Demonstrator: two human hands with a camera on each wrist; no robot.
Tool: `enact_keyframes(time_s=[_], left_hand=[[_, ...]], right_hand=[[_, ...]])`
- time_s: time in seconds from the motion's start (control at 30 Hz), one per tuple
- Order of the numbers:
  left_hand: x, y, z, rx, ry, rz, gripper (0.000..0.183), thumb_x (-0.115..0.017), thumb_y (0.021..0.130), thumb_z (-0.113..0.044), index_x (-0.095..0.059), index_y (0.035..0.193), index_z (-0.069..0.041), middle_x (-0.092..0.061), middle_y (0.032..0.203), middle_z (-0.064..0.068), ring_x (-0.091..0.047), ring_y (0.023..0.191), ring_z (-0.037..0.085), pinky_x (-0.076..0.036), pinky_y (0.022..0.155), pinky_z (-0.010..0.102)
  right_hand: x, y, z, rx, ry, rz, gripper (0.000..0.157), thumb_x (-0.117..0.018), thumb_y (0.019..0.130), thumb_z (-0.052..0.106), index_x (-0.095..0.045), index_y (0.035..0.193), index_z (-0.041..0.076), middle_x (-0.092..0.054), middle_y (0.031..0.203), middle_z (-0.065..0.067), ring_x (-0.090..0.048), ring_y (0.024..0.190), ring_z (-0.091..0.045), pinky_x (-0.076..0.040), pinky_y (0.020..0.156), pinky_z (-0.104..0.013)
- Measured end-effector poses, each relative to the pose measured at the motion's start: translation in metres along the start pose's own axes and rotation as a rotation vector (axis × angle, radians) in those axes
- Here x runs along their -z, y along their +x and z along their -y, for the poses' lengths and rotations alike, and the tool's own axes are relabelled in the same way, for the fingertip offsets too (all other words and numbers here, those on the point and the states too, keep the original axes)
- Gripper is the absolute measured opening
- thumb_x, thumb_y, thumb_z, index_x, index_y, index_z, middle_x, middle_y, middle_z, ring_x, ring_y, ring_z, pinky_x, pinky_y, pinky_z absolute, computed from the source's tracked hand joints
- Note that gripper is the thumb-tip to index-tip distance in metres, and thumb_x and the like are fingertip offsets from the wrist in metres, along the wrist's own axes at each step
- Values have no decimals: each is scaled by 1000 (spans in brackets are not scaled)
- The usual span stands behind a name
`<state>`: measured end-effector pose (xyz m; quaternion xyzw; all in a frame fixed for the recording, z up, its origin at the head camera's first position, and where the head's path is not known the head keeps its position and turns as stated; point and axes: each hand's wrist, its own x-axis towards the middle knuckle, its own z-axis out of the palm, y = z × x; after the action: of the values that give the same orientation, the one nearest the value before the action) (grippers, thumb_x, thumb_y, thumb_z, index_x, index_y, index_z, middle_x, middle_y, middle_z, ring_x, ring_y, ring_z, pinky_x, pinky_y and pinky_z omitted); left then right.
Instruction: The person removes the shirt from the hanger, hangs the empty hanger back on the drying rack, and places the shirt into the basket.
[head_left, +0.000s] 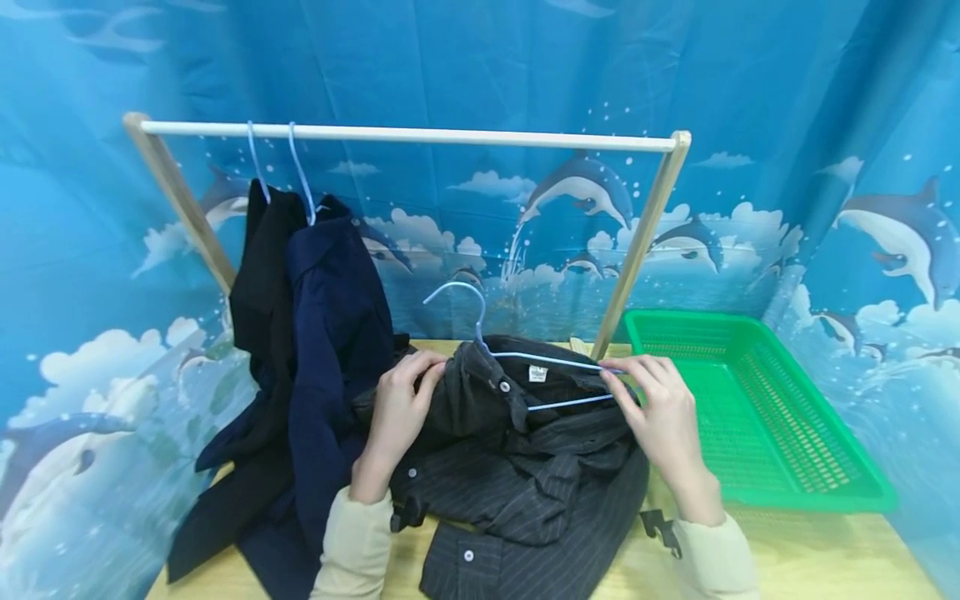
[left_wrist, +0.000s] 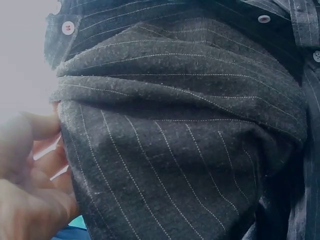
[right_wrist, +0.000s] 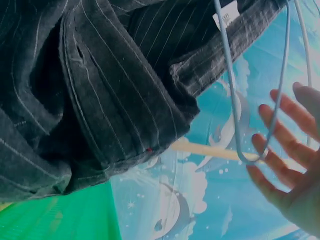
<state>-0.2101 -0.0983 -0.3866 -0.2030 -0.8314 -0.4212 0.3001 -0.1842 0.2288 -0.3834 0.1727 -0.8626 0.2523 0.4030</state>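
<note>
A black pinstriped button-up shirt (head_left: 517,500) lies bunched on the table, a white label (head_left: 537,373) showing inside its collar. A light-blue hanger (head_left: 558,359) is partly inside the neck; its hook (head_left: 459,287) points up and left, and its left arm is hidden by cloth. My left hand (head_left: 401,408) grips the shirt near the left shoulder; in the left wrist view its fingers (left_wrist: 47,122) sit at the cloth's edge. My right hand (head_left: 660,408) pinches the hanger's right end, whose rounded loop (right_wrist: 250,159) shows outside the shirt in the right wrist view.
Behind stands a rack with a white rail (head_left: 405,133) and wooden posts. At its left hang a black garment (head_left: 262,308) and a navy garment (head_left: 330,308) on blue hangers. A green basket (head_left: 847,433) sits right on the wooden table (head_left: 817,550), before a dolphin-print curtain (head_left: 480,67).
</note>
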Motion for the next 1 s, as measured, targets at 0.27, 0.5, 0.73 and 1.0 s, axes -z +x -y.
enact_keyframes(time_s=[0.27, 0.5, 0.73, 1.0], left_hand=[[-10, -3, -5, 33, 24, 7, 8, -68, 97, -8, -75, 96, -5, -74, 93, 7, -69, 86, 23, -55, 76, 41], [-14, -4, -9, 38, 35, 13, 8, -67, 97, -7, -75, 97, -6, -74, 95, 7, -68, 87, 23, -55, 77, 41], [-12, -3, -5, -2, 47, -26, 15, -66, 100, -17, -77, 107, -9, -75, 101, 4, -68, 93, 22, -55, 82, 41], [0, -1, 6, -6, 77, -55, 16, -69, 97, -18, -78, 109, -14, -75, 99, 1, -69, 93, 21, -55, 81, 40]], right_hand=[[-10, -2, 15, 183, 37, -61, 28, -66, 99, 40, -79, 104, 15, -65, 80, -1, -58, 77, -23, -44, 67, -37], [-16, -1, 18, 267, -22, -179, 27, -67, 99, 38, -80, 95, 15, -58, 68, 3, -46, 56, -16, -32, 48, -30], [-12, 0, 18, 207, -53, -291, 27, -69, 98, 35, -81, 89, 13, -58, 63, 1, -46, 54, -16, -30, 45, -28], [1, 7, 14, 154, -63, -414, 35, -69, 97, 37, -80, 81, 8, -55, 57, -3, -44, 51, -20, -27, 51, -22]])
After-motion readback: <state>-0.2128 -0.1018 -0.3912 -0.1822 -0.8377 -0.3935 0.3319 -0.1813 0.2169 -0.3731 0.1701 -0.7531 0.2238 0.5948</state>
